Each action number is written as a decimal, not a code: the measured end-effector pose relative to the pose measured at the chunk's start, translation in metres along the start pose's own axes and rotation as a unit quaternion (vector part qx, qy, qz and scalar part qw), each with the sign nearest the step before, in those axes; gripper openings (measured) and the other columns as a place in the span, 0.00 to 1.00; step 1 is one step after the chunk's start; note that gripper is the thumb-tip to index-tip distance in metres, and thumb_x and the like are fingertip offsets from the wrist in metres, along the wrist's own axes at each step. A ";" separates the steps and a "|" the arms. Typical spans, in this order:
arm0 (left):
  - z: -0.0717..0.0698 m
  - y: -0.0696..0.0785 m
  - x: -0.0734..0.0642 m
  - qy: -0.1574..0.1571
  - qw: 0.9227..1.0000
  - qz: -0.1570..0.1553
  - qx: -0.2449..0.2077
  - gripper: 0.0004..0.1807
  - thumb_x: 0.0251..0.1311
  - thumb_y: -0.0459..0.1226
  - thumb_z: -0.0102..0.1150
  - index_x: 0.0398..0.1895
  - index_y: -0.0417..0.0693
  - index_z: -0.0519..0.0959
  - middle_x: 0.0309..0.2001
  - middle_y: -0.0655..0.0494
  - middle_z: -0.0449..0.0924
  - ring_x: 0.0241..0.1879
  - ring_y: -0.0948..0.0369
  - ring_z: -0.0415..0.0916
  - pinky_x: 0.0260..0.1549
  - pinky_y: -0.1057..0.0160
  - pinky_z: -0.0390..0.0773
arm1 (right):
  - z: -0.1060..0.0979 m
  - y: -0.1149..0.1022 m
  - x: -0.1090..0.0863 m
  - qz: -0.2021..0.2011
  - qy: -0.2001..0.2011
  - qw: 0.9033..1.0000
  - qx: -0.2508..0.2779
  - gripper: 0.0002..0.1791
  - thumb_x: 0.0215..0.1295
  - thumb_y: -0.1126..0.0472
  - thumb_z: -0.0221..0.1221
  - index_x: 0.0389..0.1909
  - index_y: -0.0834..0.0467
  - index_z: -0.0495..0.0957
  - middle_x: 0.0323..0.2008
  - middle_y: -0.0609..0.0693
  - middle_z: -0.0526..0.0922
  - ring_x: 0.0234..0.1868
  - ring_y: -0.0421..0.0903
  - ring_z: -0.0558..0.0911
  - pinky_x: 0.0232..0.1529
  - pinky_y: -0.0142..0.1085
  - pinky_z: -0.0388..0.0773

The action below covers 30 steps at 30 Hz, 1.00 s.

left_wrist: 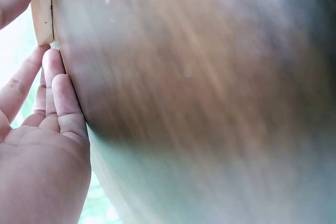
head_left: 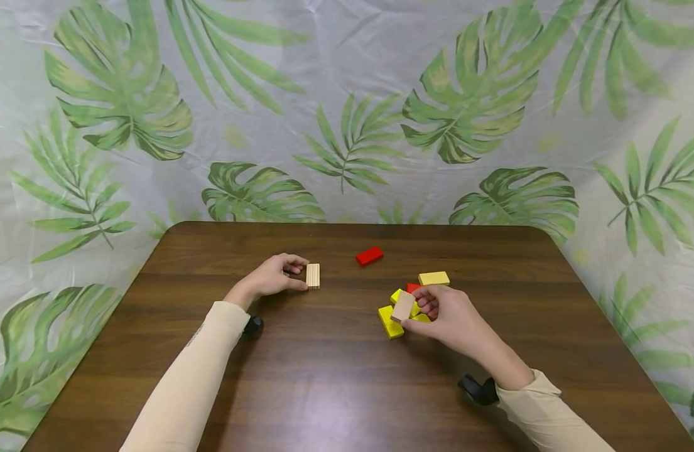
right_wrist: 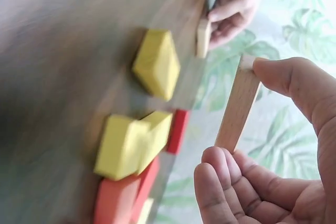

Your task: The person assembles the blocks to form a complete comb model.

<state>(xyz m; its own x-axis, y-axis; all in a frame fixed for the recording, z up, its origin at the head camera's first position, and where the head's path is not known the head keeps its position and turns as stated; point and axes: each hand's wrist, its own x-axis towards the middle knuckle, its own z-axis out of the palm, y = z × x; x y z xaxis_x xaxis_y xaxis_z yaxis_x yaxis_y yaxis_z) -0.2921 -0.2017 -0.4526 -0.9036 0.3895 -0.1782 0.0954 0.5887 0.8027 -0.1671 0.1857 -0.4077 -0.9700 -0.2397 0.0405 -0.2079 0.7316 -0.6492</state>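
Observation:
My left hand (head_left: 276, 274) rests at the left of the table and pinches a plain wooden block (head_left: 313, 276) by its two ends. Fine stripes mark the top of this block; whether it is one piece or several side by side I cannot tell. In the left wrist view the thumb and a fingertip touch opposite ends of the block (left_wrist: 43, 22). My right hand (head_left: 456, 317) holds another plain wooden block (head_left: 403, 307) between thumb and fingers. It hangs raised over several yellow blocks (head_left: 389, 322), as the right wrist view of the held block (right_wrist: 237, 106) shows.
A red block (head_left: 370, 256) lies alone toward the back of the table (head_left: 301, 376). Behind the right hand's fingers a second red block (head_left: 413, 288) is partly hidden. Beyond it lies a pale yellow block (head_left: 434, 278). A leaf-patterned cloth (head_left: 352, 125) hangs behind the table's far edge.

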 end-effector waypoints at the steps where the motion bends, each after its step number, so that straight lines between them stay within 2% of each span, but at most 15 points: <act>1: 0.000 0.000 0.000 0.000 1.000 0.000 0.000 0.34 0.64 0.37 0.76 0.72 0.43 0.77 0.69 0.42 0.78 0.67 0.46 0.77 0.70 0.46 0.75 | 0.001 -0.003 0.003 -0.007 -0.002 1.000 0.002 0.31 0.55 0.49 0.81 0.51 0.66 0.83 0.39 0.51 0.85 0.39 0.48 0.84 0.42 0.30 0.83; 9: 0.001 0.002 0.000 -0.002 1.000 0.004 0.001 0.34 0.63 0.37 0.76 0.72 0.41 0.77 0.69 0.41 0.78 0.67 0.46 0.76 0.71 0.45 0.75 | 0.015 -0.024 0.022 -0.060 -0.016 0.998 -0.016 0.29 0.56 0.54 0.80 0.52 0.67 0.83 0.40 0.52 0.85 0.42 0.49 0.86 0.48 0.36 0.86; 19: 0.000 0.003 -0.001 0.002 1.000 0.008 0.004 0.34 0.63 0.37 0.76 0.72 0.41 0.77 0.67 0.41 0.79 0.66 0.46 0.77 0.70 0.46 0.75 | 0.031 -0.039 0.038 -0.086 -0.039 0.996 -0.003 0.28 0.56 0.58 0.80 0.53 0.66 0.84 0.40 0.51 0.84 0.42 0.50 0.86 0.49 0.41 0.88; 30: 0.000 0.001 -0.001 0.006 1.000 0.009 0.007 0.34 0.62 0.37 0.76 0.72 0.41 0.77 0.67 0.41 0.79 0.66 0.46 0.77 0.70 0.46 0.75 | 0.053 -0.049 0.055 -0.121 -0.061 0.991 -0.013 0.28 0.57 0.55 0.80 0.54 0.65 0.85 0.40 0.50 0.85 0.41 0.45 0.85 0.46 0.32 0.85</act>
<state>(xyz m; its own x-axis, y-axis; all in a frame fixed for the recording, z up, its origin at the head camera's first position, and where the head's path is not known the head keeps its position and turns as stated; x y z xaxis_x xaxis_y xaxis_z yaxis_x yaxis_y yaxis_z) -0.2905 -0.2014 -0.4520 -0.9066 0.3914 -0.1576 0.1171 0.5921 0.7973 -0.2035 0.1022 -0.4141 -0.8690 -0.4847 0.0992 -0.4374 0.6588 -0.6121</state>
